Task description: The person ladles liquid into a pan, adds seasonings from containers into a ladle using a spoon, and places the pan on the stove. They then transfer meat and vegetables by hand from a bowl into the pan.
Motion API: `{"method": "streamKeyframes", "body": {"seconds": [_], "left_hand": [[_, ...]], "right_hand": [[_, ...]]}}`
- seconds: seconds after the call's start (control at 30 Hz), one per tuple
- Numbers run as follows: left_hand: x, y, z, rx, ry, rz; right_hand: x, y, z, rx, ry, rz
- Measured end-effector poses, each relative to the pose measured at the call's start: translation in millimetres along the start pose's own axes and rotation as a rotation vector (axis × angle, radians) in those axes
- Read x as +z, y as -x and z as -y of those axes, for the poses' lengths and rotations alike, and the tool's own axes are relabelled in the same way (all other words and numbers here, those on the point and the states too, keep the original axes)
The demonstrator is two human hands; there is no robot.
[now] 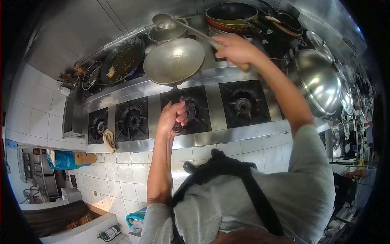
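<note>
My left hand (172,115) is wrapped around the black handle of a frying pan (174,63). The pan is held over the raised back ledge of the stove, its inside facing me with a thin shine on the metal. In my right hand (236,49) is a long ladle (164,21), gripped by its wooden handle. The ladle's bowl is above a metal pot (167,34) behind the pan; whether it touches the pot I cannot tell.
Gas burners (243,106) line the stove front, with a folded cloth (109,140) at its edge. A dark wok (124,61) with oily residue stands back left. Stacked pans (231,13) are at the back, and a large metal lid (318,81) is at right.
</note>
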State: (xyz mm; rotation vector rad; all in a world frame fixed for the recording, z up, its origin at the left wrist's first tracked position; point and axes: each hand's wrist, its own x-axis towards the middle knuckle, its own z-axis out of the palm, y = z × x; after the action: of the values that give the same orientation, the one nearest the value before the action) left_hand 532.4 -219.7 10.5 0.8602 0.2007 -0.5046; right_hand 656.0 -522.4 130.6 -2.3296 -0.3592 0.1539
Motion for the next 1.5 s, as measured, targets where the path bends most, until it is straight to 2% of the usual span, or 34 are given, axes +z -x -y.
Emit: {"method": "streamKeyframes", "body": {"seconds": [0.07,0.13,0.27,0.33,0.37,0.43,0.47,0.5,0.57,0.63,0.7,0.93,1.0,1.13,1.3,1.33,1.37,1.43,1.5], "left_hand": [[0,-1,0,0.003,-0.008,0.0],[0,-1,0,0.004,-0.011,-0.008],[-1,-1,1,0.009,-0.025,-0.019],[-1,-2,1,0.004,-0.029,-0.006],[-1,-1,1,0.004,-0.024,-0.008],[-1,-1,0,0.004,-0.037,-0.021],[-2,-1,0,0.006,-0.034,-0.022],[-4,-2,1,0.003,-0.03,-0.01],[-6,-3,1,0.003,-0.023,0.002],[-7,-3,2,0.007,-0.016,0.024],[-7,-2,1,0.012,-0.014,0.022],[-3,1,-1,0.005,-0.008,0.021],[-1,2,-2,0.005,-0.007,0.023],[1,3,-3,0.0,-0.02,0.006],[-4,0,-4,-0.01,-0.016,0.006],[-4,0,-4,-0.011,-0.014,0.008],[-5,0,-5,-0.014,-0.011,0.005],[-6,0,-6,-0.021,-0.024,0.026],[-4,1,-6,-0.016,-0.024,0.018]], "right_hand": [[14,-35,-7,-0.024,0.037,-0.041],[22,-60,-2,0.082,0.088,0.006],[30,-98,-6,0.116,0.058,0.095],[31,-108,-6,0.232,-0.226,0.12],[28,-111,-6,0.232,-0.223,0.125],[18,-113,0,0.388,-0.843,0.206],[15,-106,2,0.307,-1.027,0.134],[14,-98,5,0.307,-1.024,0.136],[12,-87,12,0.2,-1.447,0.065],[4,-92,16,0.262,-1.496,0.092],[-4,-107,9,0.411,-1.645,0.242],[-19,-98,15,0.387,-1.734,0.195],[-23,-105,2,0.442,-1.843,0.395],[-30,-72,18,0.414,-1.761,0.335],[-38,-16,6,0.493,-1.895,0.476],[-35,-11,0,0.429,-1.813,0.46],[-35,0,0,0.435,-1.814,0.461],[-36,24,2,0.499,-1.615,0.446],[-32,38,-9,0.506,-1.606,0.49]]}}
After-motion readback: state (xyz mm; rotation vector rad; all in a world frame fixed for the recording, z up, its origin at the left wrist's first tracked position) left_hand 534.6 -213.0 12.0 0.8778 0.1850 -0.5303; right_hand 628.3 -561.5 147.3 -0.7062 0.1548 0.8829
